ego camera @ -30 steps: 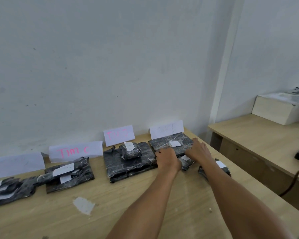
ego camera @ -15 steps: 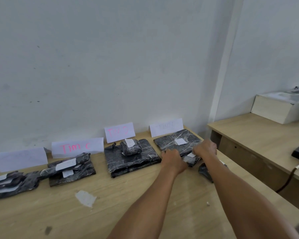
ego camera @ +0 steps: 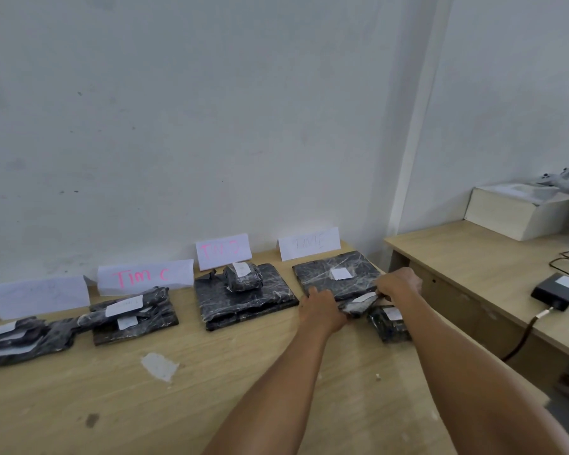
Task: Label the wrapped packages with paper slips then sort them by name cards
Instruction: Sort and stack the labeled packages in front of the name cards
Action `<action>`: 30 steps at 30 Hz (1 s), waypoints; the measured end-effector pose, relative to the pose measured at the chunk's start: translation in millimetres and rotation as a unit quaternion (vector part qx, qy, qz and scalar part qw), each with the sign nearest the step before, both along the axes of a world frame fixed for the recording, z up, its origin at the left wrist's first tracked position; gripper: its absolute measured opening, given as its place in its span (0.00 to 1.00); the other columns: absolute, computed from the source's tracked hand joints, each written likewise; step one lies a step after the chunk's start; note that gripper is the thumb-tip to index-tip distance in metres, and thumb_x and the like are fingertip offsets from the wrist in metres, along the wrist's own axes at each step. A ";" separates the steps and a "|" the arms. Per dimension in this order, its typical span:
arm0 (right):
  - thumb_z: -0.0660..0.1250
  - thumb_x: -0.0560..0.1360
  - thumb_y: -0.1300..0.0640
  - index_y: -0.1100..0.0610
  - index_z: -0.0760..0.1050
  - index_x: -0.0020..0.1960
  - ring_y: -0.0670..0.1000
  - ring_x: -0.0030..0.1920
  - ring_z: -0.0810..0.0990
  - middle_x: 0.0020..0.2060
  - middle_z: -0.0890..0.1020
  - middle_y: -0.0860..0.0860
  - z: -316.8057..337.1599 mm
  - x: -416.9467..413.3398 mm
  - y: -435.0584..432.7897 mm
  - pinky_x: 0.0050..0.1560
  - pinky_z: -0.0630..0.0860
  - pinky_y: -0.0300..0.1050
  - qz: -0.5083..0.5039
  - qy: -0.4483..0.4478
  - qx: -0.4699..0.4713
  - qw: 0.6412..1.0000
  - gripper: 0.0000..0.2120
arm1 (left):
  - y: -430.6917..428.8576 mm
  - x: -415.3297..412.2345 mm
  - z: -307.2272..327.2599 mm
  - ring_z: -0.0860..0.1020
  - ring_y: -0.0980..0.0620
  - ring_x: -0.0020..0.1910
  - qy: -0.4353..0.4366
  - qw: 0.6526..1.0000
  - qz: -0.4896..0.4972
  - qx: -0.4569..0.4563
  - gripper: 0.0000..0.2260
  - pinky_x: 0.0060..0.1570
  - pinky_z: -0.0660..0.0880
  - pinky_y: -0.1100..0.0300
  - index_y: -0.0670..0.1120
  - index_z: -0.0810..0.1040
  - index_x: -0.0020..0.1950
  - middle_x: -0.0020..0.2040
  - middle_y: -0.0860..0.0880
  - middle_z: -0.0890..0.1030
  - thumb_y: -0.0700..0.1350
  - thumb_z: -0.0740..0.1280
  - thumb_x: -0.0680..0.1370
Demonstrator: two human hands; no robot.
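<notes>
Name card (ego camera: 145, 276) reads "Tim C" in pink; next pink card (ego camera: 223, 250) starts "Tim", last letter unclear; other cards and slips illegible.

A: Pale wall (ego camera: 211, 126) fills the back, scuffed and speckled with dark marks.
B: A light wooden table (ego camera: 211, 405) sits against it (grey smudge near the front).
A: Off right, past the white column (ego camera: 418, 126), a second desk (ego camera: 473, 254).
B: White box (ego camera: 513, 218) on it, and a black device (ego camera: 557, 290) with a cable (ego camera: 523, 336) hanging off the edge.
</notes>
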State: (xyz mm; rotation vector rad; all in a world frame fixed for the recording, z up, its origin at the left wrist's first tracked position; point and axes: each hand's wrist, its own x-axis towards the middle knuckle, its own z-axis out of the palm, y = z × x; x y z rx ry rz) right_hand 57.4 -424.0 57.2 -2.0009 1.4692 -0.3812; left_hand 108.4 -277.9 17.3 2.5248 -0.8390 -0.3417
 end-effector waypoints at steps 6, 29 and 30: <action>0.72 0.68 0.63 0.65 0.76 0.58 0.58 0.49 0.80 0.47 0.78 0.57 -5.2 -8.3 -20.0 0.51 0.80 0.52 0.108 0.063 0.070 0.990 0.19 | 7.4 -13.5 -1.1 0.57 0.40 0.75 0.020 1.000 0.008 0.015 0.32 0.68 0.64 0.50 0.44 0.57 0.78 0.79 0.41 0.48 0.48 0.67 0.78; 0.67 0.71 0.61 0.64 0.75 0.38 0.51 0.32 0.73 0.35 0.78 0.57 -6.2 -25.2 17.2 0.29 0.67 0.39 0.070 -0.106 -0.028 0.991 0.06 | 6.7 -28.5 8.4 0.72 0.52 0.30 0.092 0.935 0.210 -0.270 0.16 0.22 0.62 0.64 0.46 0.66 0.31 0.30 0.50 0.71 0.38 0.68 0.75; 0.66 0.71 0.61 0.63 0.75 0.36 0.51 0.32 0.73 0.33 0.77 0.56 -8.0 -19.7 16.8 0.29 0.67 0.39 0.079 -0.110 -0.038 0.990 0.07 | 4.5 -23.9 9.0 0.70 0.54 0.29 0.085 0.933 0.211 -0.277 0.16 0.22 0.60 0.65 0.46 0.66 0.31 0.30 0.50 0.71 0.38 0.68 0.75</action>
